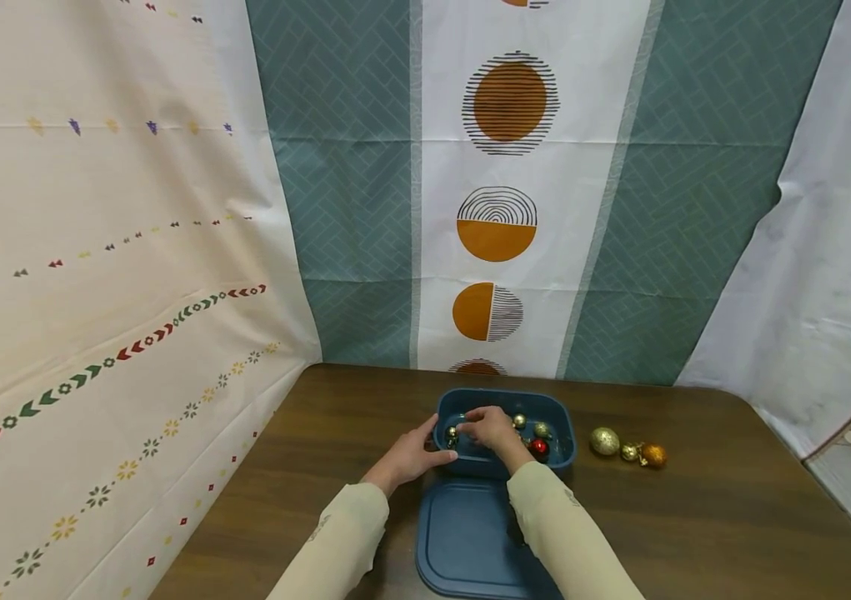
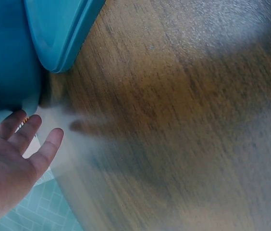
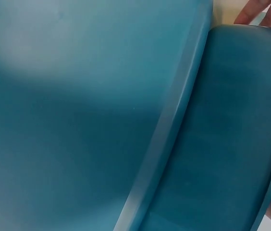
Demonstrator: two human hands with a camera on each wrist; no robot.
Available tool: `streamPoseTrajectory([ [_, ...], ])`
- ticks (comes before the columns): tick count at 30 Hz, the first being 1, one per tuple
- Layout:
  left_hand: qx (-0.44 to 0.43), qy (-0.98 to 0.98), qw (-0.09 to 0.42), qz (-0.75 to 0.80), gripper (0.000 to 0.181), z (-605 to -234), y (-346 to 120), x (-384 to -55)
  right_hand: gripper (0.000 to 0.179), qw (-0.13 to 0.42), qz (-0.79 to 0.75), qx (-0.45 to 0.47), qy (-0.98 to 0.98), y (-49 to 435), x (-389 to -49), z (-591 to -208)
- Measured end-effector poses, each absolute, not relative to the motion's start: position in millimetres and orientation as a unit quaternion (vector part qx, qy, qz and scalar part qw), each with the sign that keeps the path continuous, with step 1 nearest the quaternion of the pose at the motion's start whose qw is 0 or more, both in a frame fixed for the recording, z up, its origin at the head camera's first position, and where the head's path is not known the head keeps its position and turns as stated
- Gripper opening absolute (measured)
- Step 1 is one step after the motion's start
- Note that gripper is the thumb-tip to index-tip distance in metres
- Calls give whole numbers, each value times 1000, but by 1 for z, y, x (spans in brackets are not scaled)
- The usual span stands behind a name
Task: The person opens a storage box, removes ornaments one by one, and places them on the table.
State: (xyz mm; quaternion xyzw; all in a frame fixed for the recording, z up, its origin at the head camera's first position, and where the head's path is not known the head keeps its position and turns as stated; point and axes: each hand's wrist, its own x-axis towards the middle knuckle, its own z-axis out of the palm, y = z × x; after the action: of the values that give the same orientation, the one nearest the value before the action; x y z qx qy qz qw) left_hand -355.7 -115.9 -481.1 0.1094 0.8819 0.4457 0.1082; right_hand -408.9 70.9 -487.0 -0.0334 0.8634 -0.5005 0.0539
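Note:
A blue plastic container (image 1: 478, 465) holds several small Christmas baubles, among them a red bauble (image 1: 539, 449) and gold ones. My left hand (image 1: 410, 457) rests against its left end, thumb and fingers spread along the rim; in the left wrist view the fingers look fairly straight. My right hand (image 1: 494, 429) reaches down into the container from above, fingers bent. Close by its fingertips is a gold bauble (image 1: 452, 433); whether the fingers pinch anything is too small to tell. In the right wrist view, the container wall (image 3: 231, 120) hides most of that hand.
A matching blue lid (image 1: 463, 533) lies flat in front of the container, partly under the right forearm. To the container's right, a large glittery gold bauble (image 1: 605, 441), a smaller gold bauble (image 1: 629, 452) and an orange bauble (image 1: 653, 454) sit on the wooden table (image 1: 710, 517). Patterned cloths hang behind.

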Motion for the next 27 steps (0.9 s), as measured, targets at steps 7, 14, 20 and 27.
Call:
streamPoseTrajectory([
  [7,112,884,105,441,85,-483,-117,-358,38,67,-498,-39,864,65,-410,-487],
  [14,112,885,106,439,87,-483,-117,-358,36,97,-501,-34,859,62,-414,-489],
  [20,117,886,99,437,83,-482,-116,-357,33,110,-488,-42,865,61,-417,-491],
  [27,116,884,100,441,83,-482,-114,-353,27,120,-472,-54,872,60,-420,-494],
])
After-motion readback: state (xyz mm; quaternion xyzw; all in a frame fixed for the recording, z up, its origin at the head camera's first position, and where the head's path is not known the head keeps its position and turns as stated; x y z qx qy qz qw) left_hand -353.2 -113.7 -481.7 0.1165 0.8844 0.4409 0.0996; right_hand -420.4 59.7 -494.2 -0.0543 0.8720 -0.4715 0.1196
